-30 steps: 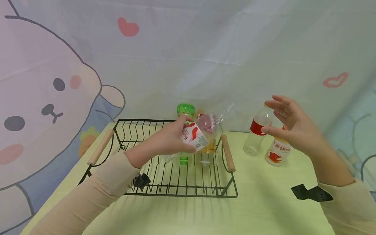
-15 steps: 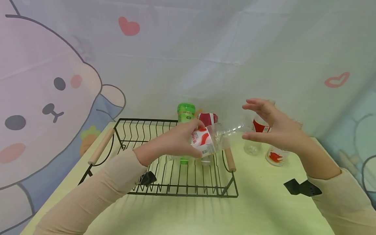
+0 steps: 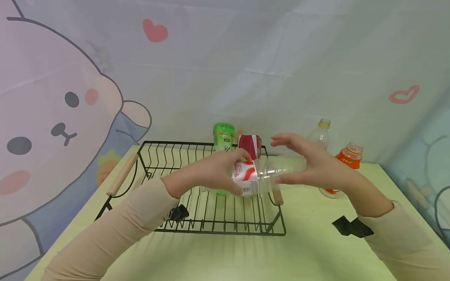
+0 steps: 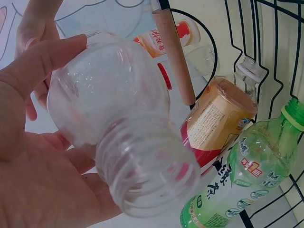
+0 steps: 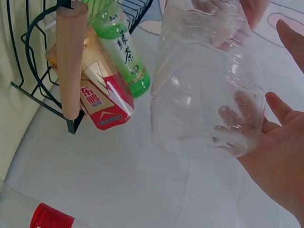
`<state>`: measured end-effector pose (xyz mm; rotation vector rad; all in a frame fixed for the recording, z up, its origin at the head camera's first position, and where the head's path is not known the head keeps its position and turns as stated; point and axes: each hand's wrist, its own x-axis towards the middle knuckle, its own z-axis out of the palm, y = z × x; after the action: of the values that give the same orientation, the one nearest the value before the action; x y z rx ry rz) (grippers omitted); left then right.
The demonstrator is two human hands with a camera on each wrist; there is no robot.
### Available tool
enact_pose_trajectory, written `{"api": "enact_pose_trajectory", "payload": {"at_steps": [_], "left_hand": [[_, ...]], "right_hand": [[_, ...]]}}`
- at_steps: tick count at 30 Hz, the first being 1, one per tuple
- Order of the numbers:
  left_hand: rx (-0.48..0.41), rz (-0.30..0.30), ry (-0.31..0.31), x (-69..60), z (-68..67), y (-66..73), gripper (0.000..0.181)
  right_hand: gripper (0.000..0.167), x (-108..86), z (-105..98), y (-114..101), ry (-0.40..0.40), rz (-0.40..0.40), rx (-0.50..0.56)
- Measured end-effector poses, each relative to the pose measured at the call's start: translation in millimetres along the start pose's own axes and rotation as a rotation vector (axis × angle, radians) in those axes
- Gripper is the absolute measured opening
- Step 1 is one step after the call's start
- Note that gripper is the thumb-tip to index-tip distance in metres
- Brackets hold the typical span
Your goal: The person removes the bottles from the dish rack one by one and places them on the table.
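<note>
My left hand [image 3: 220, 171] grips a clear plastic bottle [image 3: 246, 176] by its red-and-white label, holding it sideways above the rack's right part. In the left wrist view the bottle's ridged open neck [image 4: 152, 175] faces the camera. Around the bottle's other end my right hand [image 3: 316, 164] spreads its fingers and thumb apart; whether they touch the plastic I cannot tell. A green bottle [image 3: 223, 136] and a red-labelled bottle [image 3: 250, 145] lie in the black wire rack [image 3: 225, 233], beneath and behind the held bottle.
Behind my right hand stand a clear bottle with a yellow neck ring [image 3: 320, 133] and an orange-topped bottle [image 3: 349, 155]. The rack has wooden handles, one at the left [image 3: 122, 175] and one at the right [image 3: 277, 196]. A printed cloth [image 3: 225, 70] hangs behind the table.
My left hand has moved slightly right and down, turning the bottle from slanted to nearly level. My right hand has come left from the standing bottles to the held bottle's end.
</note>
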<state>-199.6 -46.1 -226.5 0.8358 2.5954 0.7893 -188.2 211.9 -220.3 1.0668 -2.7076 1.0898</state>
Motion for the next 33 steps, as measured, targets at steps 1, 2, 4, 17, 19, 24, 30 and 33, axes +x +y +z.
{"api": "enact_pose_trajectory", "payload": {"at_steps": [1, 2, 4, 17, 19, 24, 30, 33], "left_hand": [[0.001, -0.003, -0.004, -0.5, -0.2, 0.4, 0.069], [0.004, -0.004, -0.008, -1.0, -0.4, 0.8, 0.069], [-0.001, -0.01, -0.015, -1.9, -0.5, 1.3, 0.069], [-0.064, -0.023, -0.05, -1.4, 0.5, 0.6, 0.064], [-0.077, -0.024, -0.053, -1.0, 0.8, 0.0, 0.063], [-0.123, -0.027, -0.067, 0.9, 3.1, -2.5, 0.061], [-0.138, -0.012, -0.073, 5.6, 7.1, -6.1, 0.056], [-0.134, -0.004, -0.078, 6.9, 8.2, -7.1, 0.053]], "right_hand": [[0.076, 0.3, 1.5, 0.1, -0.012, 0.0, -0.003], [0.076, 0.5, 2.8, 0.1, -0.026, 0.005, -0.006], [0.076, 0.4, 5.7, -0.3, -0.052, 0.028, 0.009], [0.071, -2.7, 21.4, 2.6, -0.13, 0.052, -0.024], [0.07, -3.3, 24.1, 3.3, -0.136, 0.046, -0.042], [0.068, -4.3, 31.7, 5.6, -0.149, 0.03, -0.102], [0.068, -6.2, 37.9, 8.8, -0.158, 0.042, -0.13], [0.067, -7.1, 39.9, 10.6, -0.156, 0.044, -0.136]]}}
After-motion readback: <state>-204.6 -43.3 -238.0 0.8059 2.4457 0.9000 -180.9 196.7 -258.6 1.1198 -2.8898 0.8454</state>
